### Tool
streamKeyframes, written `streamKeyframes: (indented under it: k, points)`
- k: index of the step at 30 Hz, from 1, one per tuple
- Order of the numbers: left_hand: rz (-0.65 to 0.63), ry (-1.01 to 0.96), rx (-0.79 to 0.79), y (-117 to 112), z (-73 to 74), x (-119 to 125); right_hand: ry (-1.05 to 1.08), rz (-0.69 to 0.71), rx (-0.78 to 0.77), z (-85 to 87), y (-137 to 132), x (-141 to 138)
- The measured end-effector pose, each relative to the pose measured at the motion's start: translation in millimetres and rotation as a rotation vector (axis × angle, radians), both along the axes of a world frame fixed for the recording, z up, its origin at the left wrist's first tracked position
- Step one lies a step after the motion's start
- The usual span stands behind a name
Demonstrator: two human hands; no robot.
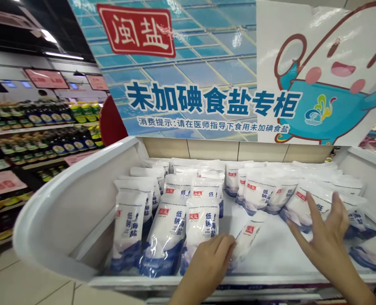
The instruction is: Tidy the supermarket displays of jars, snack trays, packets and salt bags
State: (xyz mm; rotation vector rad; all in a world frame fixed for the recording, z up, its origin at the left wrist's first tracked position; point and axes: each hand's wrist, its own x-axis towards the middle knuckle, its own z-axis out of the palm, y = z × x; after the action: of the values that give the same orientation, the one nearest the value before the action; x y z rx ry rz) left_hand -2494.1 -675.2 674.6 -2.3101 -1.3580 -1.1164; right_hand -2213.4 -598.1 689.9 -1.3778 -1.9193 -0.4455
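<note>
My left hand (208, 262) is closed at the near edge of a small tilted bag of salt (250, 233), its fingers pinching the side. Just left of it stands another white and blue salt bag (202, 228), the front one of its row. My right hand (326, 228) is open with fingers spread, in front of a leaning salt bag (297, 207) in the right-hand group. Whether its fingertips touch that bag I cannot tell. The bags stand in a white display bin (64, 220).
More salt bags stand in rows at the left, such as one bag (164, 233). One bag (374, 250) lies tilted at the right wall. A large printed sign (207, 63) rises behind the bin. Shelves of bottles (48, 114) stand at the left.
</note>
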Motion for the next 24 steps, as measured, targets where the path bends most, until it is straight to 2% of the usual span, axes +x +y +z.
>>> streamKeyframes:
  k: [1, 3, 7, 11, 14, 16, 19, 21, 24]
  points:
    - [0.004, -0.022, 0.005, -4, -5.2, -4, -0.024, -0.001, 0.062, 9.5, 10, -7]
    - [-0.019, -0.067, 0.051, -11, -14.9, -7, -0.093, 0.039, 0.092, 23.0, 32, -21]
    - [-0.123, -0.040, 0.136, -22, -27.7, -5, -0.166, 0.073, 0.055, 32.4, 67, -40]
    - [-0.144, -0.001, 0.164, -27, -31.3, -8, -0.199, 0.080, 0.139, 35.4, 66, -49]
    - [-0.169, 0.008, 0.180, -24, -30.7, -9, -0.166, 0.194, 0.177, 36.3, 55, -50]
    - [-0.202, 0.024, 0.177, -20, -30.6, -9, -0.106, 0.327, 0.066, 36.4, 48, -51]
    - [-0.257, 0.041, 0.202, -16, -31.8, -10, 0.019, 0.500, -0.357, 38.3, 38, -56]
    - [-0.266, 0.048, 0.211, -17, -33.2, -11, 0.079, 0.564, -0.592, 41.0, 34, -61]
    - [-0.217, 0.008, 0.147, -19, -34.6, -13, 0.172, 0.584, -0.686, 45.2, 32, -65]
